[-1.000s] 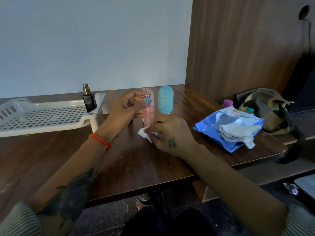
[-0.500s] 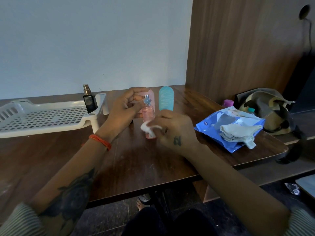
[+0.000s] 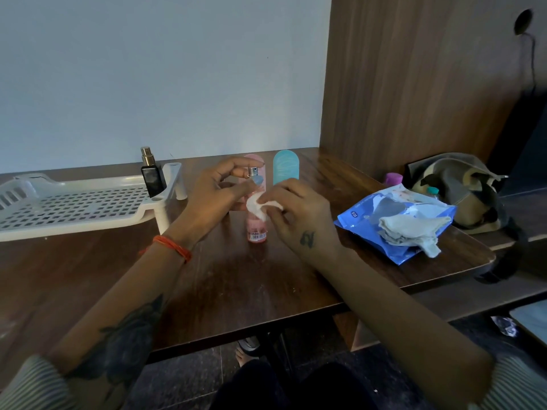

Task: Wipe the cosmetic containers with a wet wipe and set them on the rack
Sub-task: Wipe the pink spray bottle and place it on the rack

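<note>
Here, mid-table [image 3: 242, 291], the right hand [image 3: 299, 216] pinches a white wet wipe [image 3: 259, 206] against the upright pink spray bottle [image 3: 257, 229]; the left hand [image 3: 211, 199], at nine o'clock, pinches its nozzle. Farther, at ten o'clock, the white rack [image 3: 74, 208] holds a black perfume bottle [image 3: 151, 174].

I see a brown wooden table [image 3: 236, 291] against a pale wall [image 3: 148, 69] and a wood panel [image 3: 414, 84]. A cloth bag [image 3: 461, 190] slumps at the right, with a purple cap [image 3: 393, 178] just beside it.
</note>
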`<state>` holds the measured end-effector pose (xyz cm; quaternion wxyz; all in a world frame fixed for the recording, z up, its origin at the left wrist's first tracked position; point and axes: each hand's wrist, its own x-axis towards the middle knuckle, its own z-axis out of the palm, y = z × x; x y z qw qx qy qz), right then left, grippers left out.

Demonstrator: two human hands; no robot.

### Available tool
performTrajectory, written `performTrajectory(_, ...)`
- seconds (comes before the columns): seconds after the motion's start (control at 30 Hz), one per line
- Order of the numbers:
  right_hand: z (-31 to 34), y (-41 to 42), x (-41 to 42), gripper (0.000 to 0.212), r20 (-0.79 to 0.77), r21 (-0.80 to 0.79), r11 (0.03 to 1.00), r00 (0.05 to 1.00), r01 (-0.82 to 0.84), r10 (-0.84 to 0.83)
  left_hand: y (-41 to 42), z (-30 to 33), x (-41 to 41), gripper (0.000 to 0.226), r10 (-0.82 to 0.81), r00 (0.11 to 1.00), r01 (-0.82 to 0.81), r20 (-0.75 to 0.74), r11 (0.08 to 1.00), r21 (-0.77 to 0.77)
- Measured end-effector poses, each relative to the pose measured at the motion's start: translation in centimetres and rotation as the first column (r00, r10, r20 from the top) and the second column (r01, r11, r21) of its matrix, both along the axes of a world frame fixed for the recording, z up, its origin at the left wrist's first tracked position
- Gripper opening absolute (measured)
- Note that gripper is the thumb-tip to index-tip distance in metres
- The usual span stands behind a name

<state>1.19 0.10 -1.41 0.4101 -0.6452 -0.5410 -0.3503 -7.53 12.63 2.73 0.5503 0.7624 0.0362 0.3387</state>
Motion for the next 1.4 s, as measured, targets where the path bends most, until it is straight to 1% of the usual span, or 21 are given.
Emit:
performTrajectory(0.1,-0.5,-0.3,0.3,0.005,-0.065,-0.151,0.986,0.996,-0.073,0.064,0.2,0.1,0.0,0.028,0.003,1.000,-0.003,-0.016,1.000,-0.009)
performTrajectory(0.17,-0.6,-0.5,0.5,0.008,-0.085,-0.231,0.968,0.993,-0.094,0.077,0.4,0.2,0.0,0.027,-0.003,1.000,0.003,-0.021,1.000,0.000)
performTrajectory(0.2,-0.5,-0.5,0.4,0.009,-0.082,-0.214,0.972,0.994,-0.091,0.075,0.3,0.2,0.0,0.027,-0.002,1.000,0.002,-0.021,1.000,-0.002)
performTrajectory(0.3,-0.1,-0.1,0.3,0.012,-0.080,0.001,1.000,0.997,-0.018,0.018,0.2,0.2,0.0,0.030,0.004,1.000,-0.005,-0.009,0.999,-0.035)
performTrajectory(0.33,0.1,0.1,0.3,0.013,-0.096,0.038,0.999,0.995,0.009,-0.006,0.2,0.1,0.0,0.030,0.008,1.000,-0.009,-0.009,1.000,-0.030)
performTrajectory(0.37,0.1,0.2,0.4,0.013,-0.107,0.041,0.999,0.994,0.015,-0.010,0.1,0.1,0.0,0.031,0.009,1.000,-0.009,-0.013,1.000,-0.022)
performTrajectory(0.43,-0.1,0.1,0.7,0.011,-0.125,-0.018,1.000,0.992,-0.021,0.019,0.0,0.2,0.0,0.031,-0.002,1.000,0.002,-0.017,1.000,-0.020)
performTrajectory(0.57,-0.7,-0.5,1.1,0.008,-0.173,-0.233,0.969,0.984,-0.076,0.036,0.3,0.1,-0.1,0.030,-0.017,1.000,0.017,-0.025,1.000,-0.002)
performTrajectory(0.6,-0.7,-0.5,1.0,0.008,-0.173,-0.228,0.971,0.984,-0.071,0.032,0.3,0.1,-0.1,0.031,-0.019,1.000,0.019,-0.024,1.000,-0.001)
performTrajectory(0.63,-0.6,-0.4,1.0,0.007,-0.158,-0.168,0.984,0.987,-0.052,0.025,0.2,0.1,-0.1,0.032,-0.020,1.000,0.019,-0.022,1.000,-0.010)
performTrajectory(0.7,-0.3,0.0,0.8,0.012,-0.123,0.026,1.000,0.992,0.016,-0.013,0.1,0.0,0.0,0.032,-0.014,1.000,0.013,-0.013,0.999,-0.030)
performTrajectory(0.73,-0.1,0.1,0.7,0.014,-0.118,0.087,0.996,0.993,0.037,-0.027,0.1,0.0,0.0,0.032,-0.008,1.000,0.007,-0.013,1.000,-0.030)
performTrajectory(0.77,0.0,0.2,0.6,0.012,-0.117,0.101,0.994,0.993,0.039,-0.027,0.1,0.1,0.0,0.032,-0.007,1.000,0.006,-0.015,1.000,-0.027)
performTrajectory(0.83,-0.3,0.1,0.5,0.009,-0.113,0.024,1.000,0.994,0.001,0.002,0.1,0.1,0.0,0.033,-0.013,1.000,0.013,-0.018,1.000,-0.022)
performTrajectory(0.93,-0.9,-0.3,1.0,0.010,-0.128,-0.163,0.986,0.991,-0.045,0.024,0.4,0.2,-0.1,0.034,-0.006,1.000,0.007,-0.029,1.000,0.022)
performTrajectory(0.97,-0.9,-0.3,1.0,0.011,-0.126,-0.187,0.981,0.992,-0.045,0.021,0.4,0.1,0.0,0.036,-0.010,0.999,0.011,-0.030,0.999,0.030)
performTrajectory(1.03,-0.7,-0.2,0.9,0.010,-0.111,-0.113,0.993,0.994,-0.017,0.004,0.5,0.1,0.0,0.036,-0.018,1.000,0.019,-0.024,1.000,0.019)
performTrajectory(1.13,-0.1,0.3,0.4,0.009,-0.085,0.110,0.993,0.996,0.045,-0.036,0.3,0.1,0.1,0.038,-0.010,1.000,0.010,-0.016,1.000,0.005)
performTrajectory(1.2,-0.1,0.4,0.3,0.009,-0.061,0.086,0.996,0.998,0.028,-0.023,0.2,0.2,0.0,0.040,-0.019,1.000,0.019,-0.008,1.000,0.004)
performTrajectory(1.33,-0.6,-0.1,0.5,0.010,-0.090,-0.116,0.993,0.996,-0.008,-0.002,0.3,0.2,-0.1,0.038,-0.033,0.999,0.033,-0.016,0.999,0.021)
performTrajectory(1.4,-0.5,-0.1,0.4,0.008,-0.069,-0.045,0.999,0.998,0.011,-0.014,0.4,0.1,0.0,0.038,-0.027,1.000,0.027,-0.015,0.999,0.024)
